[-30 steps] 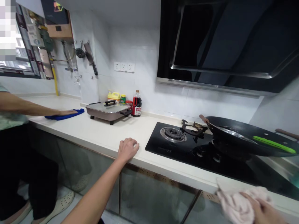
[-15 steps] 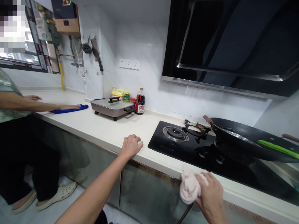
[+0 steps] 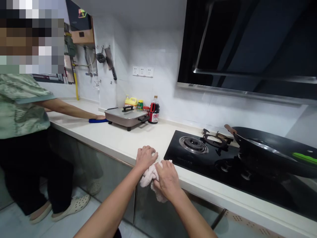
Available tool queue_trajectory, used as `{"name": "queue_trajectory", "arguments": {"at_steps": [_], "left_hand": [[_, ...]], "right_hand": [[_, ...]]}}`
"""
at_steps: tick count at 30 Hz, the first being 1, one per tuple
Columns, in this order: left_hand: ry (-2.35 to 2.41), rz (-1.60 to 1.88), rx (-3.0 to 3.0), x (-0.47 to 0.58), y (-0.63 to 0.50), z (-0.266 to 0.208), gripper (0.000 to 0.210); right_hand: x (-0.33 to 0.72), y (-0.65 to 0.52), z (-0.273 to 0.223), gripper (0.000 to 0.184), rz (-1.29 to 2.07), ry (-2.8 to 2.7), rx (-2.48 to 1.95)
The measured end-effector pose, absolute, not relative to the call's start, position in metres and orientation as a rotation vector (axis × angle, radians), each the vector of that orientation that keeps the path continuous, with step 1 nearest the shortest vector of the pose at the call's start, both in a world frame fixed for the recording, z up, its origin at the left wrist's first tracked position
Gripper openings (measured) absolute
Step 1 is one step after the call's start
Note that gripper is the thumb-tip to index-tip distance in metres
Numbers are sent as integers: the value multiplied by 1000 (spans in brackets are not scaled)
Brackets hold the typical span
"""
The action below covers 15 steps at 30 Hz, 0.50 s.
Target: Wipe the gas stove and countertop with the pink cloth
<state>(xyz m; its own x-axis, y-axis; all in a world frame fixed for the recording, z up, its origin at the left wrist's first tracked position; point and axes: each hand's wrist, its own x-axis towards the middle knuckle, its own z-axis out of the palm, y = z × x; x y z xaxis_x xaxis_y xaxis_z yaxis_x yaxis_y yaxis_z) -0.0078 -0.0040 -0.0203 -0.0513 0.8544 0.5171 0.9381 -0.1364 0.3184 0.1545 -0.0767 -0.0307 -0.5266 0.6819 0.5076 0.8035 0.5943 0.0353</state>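
Pale cloth (image 3: 148,176) gripped at the tabletop (image 3: 116,140) edge

The right hand (image 3: 169,180) has its fingers pinching the bunched cloth over the front edge, lower centre of the frame. Just beside it, the left hand (image 3: 146,159) rests with fingers bent and slightly spread; whether they touch the cloth, I cannot tell. The step in hand looks like wiping this edge; a further stroke would call for steady pressure and room past the left hand. Outward lie the black cooktop (image 3: 210,157) and, at frame right, a wok (image 3: 272,155).
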Motion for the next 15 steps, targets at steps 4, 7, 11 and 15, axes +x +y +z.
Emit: {"name": "queue_trajectory", "arguments": {"at_steps": [4,7,11,15], "left_hand": [[-1961,-970,-2077,-10,-3,-22,24],[-1963,-981,-2084,-10,-3,-23,24],[-1976,-992,-2088,-8,-4,-21,25],[-1986,-991,-2102,-5,-5,-19,25]], "right_hand": [[206,-82,-62,57,-419,-2248,-1044],[276,-89,-86,56,-547,-2168,-1066],[385,-105,-108,54,-701,-2129,-1174],[461,-122,-116,40,-595,-2007,-1321]]}}
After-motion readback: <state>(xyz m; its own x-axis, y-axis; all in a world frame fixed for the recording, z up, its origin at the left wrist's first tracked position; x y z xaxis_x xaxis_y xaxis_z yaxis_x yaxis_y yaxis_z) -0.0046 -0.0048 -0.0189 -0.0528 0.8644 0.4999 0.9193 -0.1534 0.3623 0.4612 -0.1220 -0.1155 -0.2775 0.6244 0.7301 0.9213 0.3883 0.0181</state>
